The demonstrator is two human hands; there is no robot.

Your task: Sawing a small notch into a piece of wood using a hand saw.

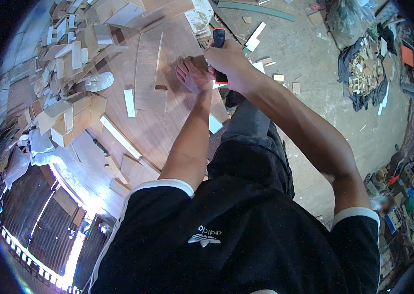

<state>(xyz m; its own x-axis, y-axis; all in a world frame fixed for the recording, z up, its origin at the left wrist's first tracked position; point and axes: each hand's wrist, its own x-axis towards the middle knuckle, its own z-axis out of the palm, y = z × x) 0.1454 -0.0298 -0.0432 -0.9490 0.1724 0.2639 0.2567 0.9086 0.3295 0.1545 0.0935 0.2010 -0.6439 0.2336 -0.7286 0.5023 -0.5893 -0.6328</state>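
Observation:
My right hand [227, 58] is wrapped round a black tool with orange edging [219, 37]. The tool stands over the right edge of the wooden worktable [180, 125]; its exact kind does not show. Just left of it, my left hand [196, 77] lies pressed on the wood surface with its fingers a little apart. Small pale pieces show under the tool's near end, mostly hidden by my hands. A flat brown board [146, 81] lies on the table to the left of my left hand.
Stacked wooden boxes and offcuts [72, 56] crowd the left, beside a clear plastic bottle [99, 82]. A white-edged strip [129, 103] and a long batten [121, 137] lie on the table. Wood scraps [279, 77] litter the floor; a dark sack of offcuts [365, 71] stands far right.

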